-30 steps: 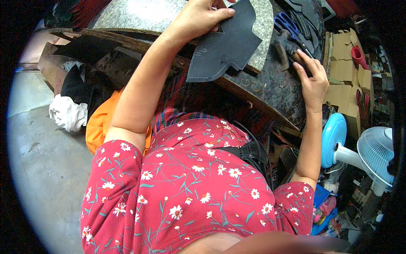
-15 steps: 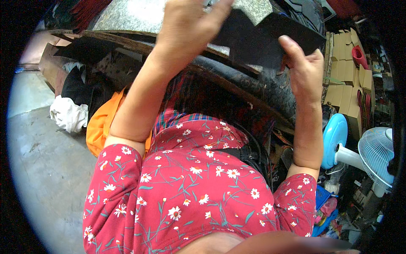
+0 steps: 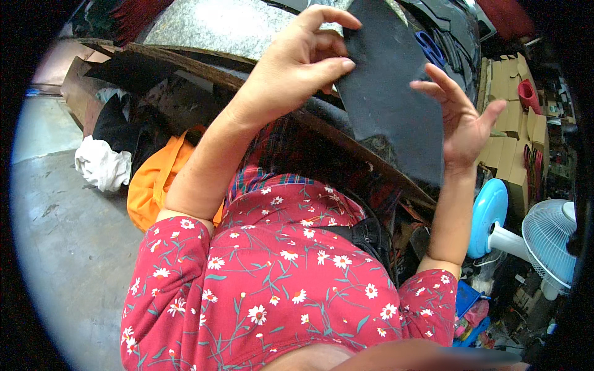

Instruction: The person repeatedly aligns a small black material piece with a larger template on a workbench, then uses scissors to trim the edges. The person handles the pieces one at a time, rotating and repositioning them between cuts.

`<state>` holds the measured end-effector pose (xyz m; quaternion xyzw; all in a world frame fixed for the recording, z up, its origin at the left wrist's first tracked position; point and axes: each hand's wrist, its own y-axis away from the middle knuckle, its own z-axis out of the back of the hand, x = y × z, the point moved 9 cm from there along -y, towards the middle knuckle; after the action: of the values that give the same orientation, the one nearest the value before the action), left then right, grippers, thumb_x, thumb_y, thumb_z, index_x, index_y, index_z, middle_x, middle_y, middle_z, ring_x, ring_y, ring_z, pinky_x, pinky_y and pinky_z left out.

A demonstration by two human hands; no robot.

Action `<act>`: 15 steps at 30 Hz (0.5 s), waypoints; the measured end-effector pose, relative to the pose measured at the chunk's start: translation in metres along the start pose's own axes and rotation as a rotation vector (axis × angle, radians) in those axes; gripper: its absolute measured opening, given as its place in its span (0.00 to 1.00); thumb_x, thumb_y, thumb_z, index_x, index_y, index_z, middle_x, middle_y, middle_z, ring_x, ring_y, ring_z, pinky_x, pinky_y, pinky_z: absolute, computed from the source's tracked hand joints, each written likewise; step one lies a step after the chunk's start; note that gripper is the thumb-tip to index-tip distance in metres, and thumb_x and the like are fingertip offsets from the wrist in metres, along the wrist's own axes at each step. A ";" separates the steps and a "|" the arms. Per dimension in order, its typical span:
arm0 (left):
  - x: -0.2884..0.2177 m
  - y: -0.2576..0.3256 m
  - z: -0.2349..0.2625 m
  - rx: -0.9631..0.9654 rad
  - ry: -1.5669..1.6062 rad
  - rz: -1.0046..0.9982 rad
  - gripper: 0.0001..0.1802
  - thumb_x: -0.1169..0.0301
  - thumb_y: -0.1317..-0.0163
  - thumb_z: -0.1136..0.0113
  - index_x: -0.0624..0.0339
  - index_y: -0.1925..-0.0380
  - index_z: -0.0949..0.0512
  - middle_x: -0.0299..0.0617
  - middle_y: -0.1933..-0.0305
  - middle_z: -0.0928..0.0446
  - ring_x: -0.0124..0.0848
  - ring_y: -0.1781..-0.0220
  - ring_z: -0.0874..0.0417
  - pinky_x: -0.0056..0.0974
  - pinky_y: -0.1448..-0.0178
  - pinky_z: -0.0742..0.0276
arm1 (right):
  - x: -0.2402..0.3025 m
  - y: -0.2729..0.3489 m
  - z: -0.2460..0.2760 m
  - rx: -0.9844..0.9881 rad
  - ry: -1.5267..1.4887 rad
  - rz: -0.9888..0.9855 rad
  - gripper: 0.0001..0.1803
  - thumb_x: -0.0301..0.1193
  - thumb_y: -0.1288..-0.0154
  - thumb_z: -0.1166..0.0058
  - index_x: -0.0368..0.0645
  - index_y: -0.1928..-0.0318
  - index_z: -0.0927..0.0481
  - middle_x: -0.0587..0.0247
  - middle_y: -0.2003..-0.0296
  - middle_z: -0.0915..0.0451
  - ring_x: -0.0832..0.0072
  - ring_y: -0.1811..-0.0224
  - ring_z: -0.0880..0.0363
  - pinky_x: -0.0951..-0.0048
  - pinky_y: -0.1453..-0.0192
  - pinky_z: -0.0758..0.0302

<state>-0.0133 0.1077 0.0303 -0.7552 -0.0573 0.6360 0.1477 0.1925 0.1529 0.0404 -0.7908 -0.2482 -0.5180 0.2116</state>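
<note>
A dark, flat, flexible sheet [image 3: 393, 93] with an angled outline, perhaps leather or rubber, is held up at a tilt over the bench edge. My left hand [image 3: 300, 62] has its left edge, thumb and forefinger reaching onto the sheet and the other fingers curled beside it. At the sheet's right side is my right hand [image 3: 458, 120], fingers spread and thumb stuck out. The sheet's lower right corner comes close to my right wrist; whether it touches cannot be made out.
The bench [image 3: 204, 65] has a pale speckled top and a worn wooden edge. Blue-handled scissors [image 3: 430, 49] lie behind the sheet. Cardboard boxes [image 3: 504, 93] and a blue and white fan [image 3: 547, 244] stand right; an orange bag [image 3: 158, 176] and white cloth [image 3: 102, 166] lie left.
The dark sheet has turned from lying across between my hands to a steeper, lengthwise position. My right hand's fingers have opened off it, and my left hand has moved to its left edge.
</note>
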 end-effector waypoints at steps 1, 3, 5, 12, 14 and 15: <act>-0.005 0.001 -0.009 0.021 -0.035 -0.081 0.24 0.82 0.37 0.39 0.58 0.42 0.32 0.33 0.69 0.26 0.18 0.68 0.25 0.26 0.66 0.29 | -0.002 -0.002 -0.002 0.062 0.145 -0.071 0.56 0.75 0.35 0.73 0.33 0.36 0.27 0.46 0.47 0.18 0.57 0.45 0.18 0.58 0.40 0.24; -0.007 0.003 -0.022 0.019 -0.148 -0.122 0.25 0.83 0.38 0.39 0.58 0.42 0.32 0.33 0.70 0.25 0.20 0.68 0.25 0.27 0.65 0.28 | -0.010 -0.006 0.003 0.055 0.366 -0.212 0.39 0.59 0.30 0.55 0.34 0.40 0.23 0.53 0.50 0.17 0.67 0.49 0.17 0.65 0.42 0.23; -0.005 0.002 -0.031 0.023 -0.266 -0.119 0.23 0.82 0.37 0.41 0.59 0.42 0.32 0.37 0.68 0.22 0.22 0.68 0.21 0.28 0.63 0.24 | -0.020 -0.009 -0.001 0.105 0.584 -0.315 0.22 0.41 0.31 0.39 0.35 0.47 0.19 0.62 0.56 0.15 0.77 0.55 0.17 0.72 0.49 0.21; 0.001 0.006 -0.006 -0.155 -0.204 -0.033 0.23 0.76 0.31 0.41 0.61 0.38 0.33 0.42 0.57 0.19 0.26 0.64 0.17 0.27 0.60 0.19 | -0.029 -0.014 0.008 -0.091 0.449 -0.367 0.14 0.36 0.35 0.35 0.38 0.55 0.16 0.66 0.64 0.14 0.81 0.66 0.16 0.77 0.60 0.20; -0.008 0.010 -0.015 -0.116 -0.590 -0.141 0.14 0.74 0.34 0.36 0.59 0.49 0.19 0.38 0.58 0.17 0.24 0.61 0.17 0.29 0.60 0.21 | -0.029 -0.013 0.010 -0.076 0.397 -0.333 0.15 0.35 0.35 0.35 0.38 0.54 0.16 0.65 0.63 0.14 0.81 0.66 0.16 0.77 0.60 0.19; -0.010 0.010 -0.019 -0.102 -0.675 -0.175 0.12 0.74 0.35 0.35 0.60 0.51 0.18 0.38 0.59 0.18 0.24 0.61 0.17 0.30 0.60 0.21 | -0.029 -0.013 0.011 -0.081 0.384 -0.325 0.15 0.35 0.35 0.35 0.38 0.54 0.16 0.65 0.63 0.14 0.80 0.66 0.16 0.77 0.60 0.19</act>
<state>0.0021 0.0925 0.0393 -0.5009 -0.1989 0.8312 0.1365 0.1827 0.1644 0.0101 -0.6355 -0.3064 -0.6954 0.1367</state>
